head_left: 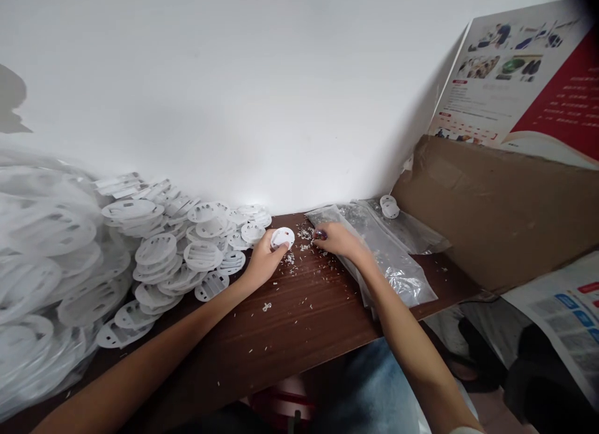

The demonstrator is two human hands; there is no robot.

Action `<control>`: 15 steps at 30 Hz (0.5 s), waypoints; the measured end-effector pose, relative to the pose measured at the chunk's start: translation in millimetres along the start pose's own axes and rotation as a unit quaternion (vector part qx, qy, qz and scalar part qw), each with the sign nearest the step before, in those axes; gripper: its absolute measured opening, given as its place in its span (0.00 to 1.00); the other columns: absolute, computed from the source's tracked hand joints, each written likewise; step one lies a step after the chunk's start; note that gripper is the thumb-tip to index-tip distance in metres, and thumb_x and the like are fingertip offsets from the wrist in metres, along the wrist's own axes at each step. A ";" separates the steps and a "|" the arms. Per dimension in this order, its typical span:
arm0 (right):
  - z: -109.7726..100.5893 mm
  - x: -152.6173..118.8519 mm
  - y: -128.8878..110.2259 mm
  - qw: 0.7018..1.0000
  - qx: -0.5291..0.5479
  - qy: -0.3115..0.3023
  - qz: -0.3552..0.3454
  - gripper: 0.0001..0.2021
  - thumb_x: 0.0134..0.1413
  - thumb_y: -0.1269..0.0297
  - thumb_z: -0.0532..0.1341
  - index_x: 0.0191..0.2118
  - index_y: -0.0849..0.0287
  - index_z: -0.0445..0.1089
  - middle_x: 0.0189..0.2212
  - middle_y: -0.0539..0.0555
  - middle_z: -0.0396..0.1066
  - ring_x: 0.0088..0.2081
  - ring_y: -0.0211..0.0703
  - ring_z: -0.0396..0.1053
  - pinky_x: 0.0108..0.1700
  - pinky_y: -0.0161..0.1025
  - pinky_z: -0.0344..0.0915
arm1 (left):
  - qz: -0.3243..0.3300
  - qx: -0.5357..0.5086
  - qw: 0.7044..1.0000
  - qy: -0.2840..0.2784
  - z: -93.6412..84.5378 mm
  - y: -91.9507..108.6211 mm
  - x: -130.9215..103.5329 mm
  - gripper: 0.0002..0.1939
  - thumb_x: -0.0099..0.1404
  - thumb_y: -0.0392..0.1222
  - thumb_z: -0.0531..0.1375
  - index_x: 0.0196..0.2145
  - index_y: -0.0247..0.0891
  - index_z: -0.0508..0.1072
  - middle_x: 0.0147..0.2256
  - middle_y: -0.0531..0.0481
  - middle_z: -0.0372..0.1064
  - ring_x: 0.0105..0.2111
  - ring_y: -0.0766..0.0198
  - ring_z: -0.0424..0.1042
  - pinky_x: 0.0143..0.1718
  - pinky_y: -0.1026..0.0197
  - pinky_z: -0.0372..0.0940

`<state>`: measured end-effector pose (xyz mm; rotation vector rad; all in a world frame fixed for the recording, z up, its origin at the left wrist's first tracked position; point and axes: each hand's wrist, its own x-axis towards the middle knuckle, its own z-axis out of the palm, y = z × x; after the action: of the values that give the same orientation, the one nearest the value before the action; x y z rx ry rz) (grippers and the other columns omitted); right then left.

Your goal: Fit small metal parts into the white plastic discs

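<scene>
My left hand (266, 257) grips a round white plastic disc (282, 237) by its edge, with the thumb on its face. Slots and small holes show in the disc. My right hand (337, 239) is closed, its fingertips low over a scatter of tiny metal pieces (305, 234). A small dark reddish-purple thing (320, 234) shows at those fingertips; its kind is too small to make out. Between the two hands, more of the tiny pieces lie spread on the dark wooden table (281, 334).
Piles of similar white discs (154, 250) cover the table's left side, beside a clear plastic bag of them (42, 259). Right of my right hand lie clear plastic bags (402, 278) and two small discs (389, 206). A cardboard sheet (496, 216) and a white wall bound the table.
</scene>
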<state>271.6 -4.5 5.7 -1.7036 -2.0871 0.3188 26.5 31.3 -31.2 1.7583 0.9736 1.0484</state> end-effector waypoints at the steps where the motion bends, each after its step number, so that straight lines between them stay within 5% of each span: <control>1: 3.2 0.7 -0.8 1.000 -0.009 -0.004 0.001 0.04 0.55 0.70 0.63 0.34 0.57 0.75 0.32 0.54 0.76 0.32 0.44 0.68 0.36 0.39 0.61 | 0.003 0.005 1.000 -0.003 0.1 0.4 -0.2 0.17 0.65 0.47 0.62 0.51 0.42 0.73 0.46 0.49 0.77 0.46 0.54 0.75 0.50 0.53 0.67; 15: 5.5 4.4 14.7 0.998 0.015 0.058 0.021 0.07 0.63 0.63 0.58 0.32 0.57 0.67 0.32 0.54 0.72 0.34 0.45 0.67 0.38 0.40 0.60 | 0.019 0.017 0.999 -0.021 0.4 -5.0 -0.8 0.16 0.65 0.46 0.62 0.50 0.42 0.73 0.44 0.48 0.76 0.43 0.56 0.74 0.46 0.54 0.66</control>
<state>281.3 3.5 -4.8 -1.7087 -1.9565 0.2566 25.6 32.2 -36.2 1.8255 0.9398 1.0212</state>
